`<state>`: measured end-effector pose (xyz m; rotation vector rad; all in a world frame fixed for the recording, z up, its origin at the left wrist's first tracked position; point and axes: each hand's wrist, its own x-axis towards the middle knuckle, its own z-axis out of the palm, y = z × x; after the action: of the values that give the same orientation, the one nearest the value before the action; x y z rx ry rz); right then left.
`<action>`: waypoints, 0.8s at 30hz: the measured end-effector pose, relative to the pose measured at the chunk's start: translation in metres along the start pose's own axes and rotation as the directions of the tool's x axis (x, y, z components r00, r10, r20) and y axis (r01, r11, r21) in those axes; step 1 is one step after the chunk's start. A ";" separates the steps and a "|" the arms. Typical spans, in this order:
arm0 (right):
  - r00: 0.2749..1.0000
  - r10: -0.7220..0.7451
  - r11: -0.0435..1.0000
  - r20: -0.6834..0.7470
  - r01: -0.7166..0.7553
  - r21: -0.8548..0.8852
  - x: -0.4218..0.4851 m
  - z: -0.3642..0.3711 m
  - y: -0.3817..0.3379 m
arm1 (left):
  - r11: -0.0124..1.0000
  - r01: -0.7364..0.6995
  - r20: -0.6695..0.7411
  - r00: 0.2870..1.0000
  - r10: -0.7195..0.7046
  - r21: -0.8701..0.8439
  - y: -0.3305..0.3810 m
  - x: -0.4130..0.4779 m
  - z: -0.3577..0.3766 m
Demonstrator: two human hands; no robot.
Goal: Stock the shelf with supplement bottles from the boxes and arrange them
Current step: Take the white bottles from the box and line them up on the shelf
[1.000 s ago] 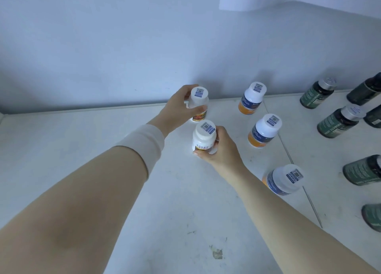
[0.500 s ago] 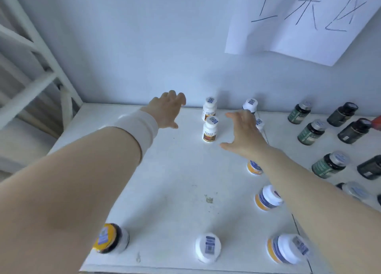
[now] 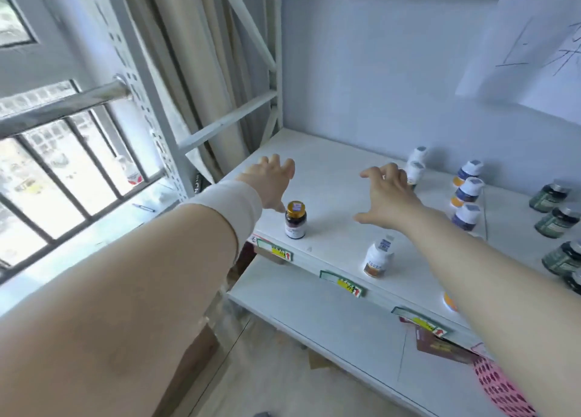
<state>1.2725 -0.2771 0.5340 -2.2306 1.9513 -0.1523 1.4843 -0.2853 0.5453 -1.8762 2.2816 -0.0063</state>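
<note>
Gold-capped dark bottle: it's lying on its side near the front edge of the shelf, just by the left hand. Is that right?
Not quite. The gold-capped dark bottle stands upright, cap up, as the head view shows. The rest holds: it is near the front edge of the shelf, just by the left hand.

Dark gold-capped bottle (image 3: pixel 295 220) upright at front-left of shelf (image 3: pixel 333 203), white bottle (image 3: pixel 377 258) upright near front edge
</note>
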 end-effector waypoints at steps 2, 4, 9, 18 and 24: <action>0.999 -0.043 0.999 0.010 0.043 0.009 -0.005 0.004 -0.040 | 0.997 0.064 0.004 0.998 -0.064 -0.033 -0.029 -0.033 0.005; 0.994 -0.106 0.994 0.022 0.106 0.015 -0.009 0.013 -0.084 | 0.989 0.135 0.009 0.991 -0.134 -0.058 -0.062 -0.065 0.013; 0.943 -0.314 0.948 0.107 0.317 -0.017 -0.017 0.056 -0.215 | 0.937 0.335 0.095 0.941 -0.325 -0.105 -0.159 -0.155 0.056; 0.724 -0.595 0.775 0.350 0.632 0.011 -0.081 0.197 -0.444 | 0.644 0.732 0.370 0.675 -0.639 -0.223 -0.306 -0.336 0.213; 0.615 -0.590 0.737 0.523 0.674 0.039 -0.097 0.293 -0.503 | 0.466 0.832 0.522 0.553 -0.650 -0.301 -0.330 -0.375 0.307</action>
<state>1.8039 -0.0985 0.3498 -2.6202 0.8623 0.4869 1.9189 0.0489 0.3373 -2.7470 1.0763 0.8298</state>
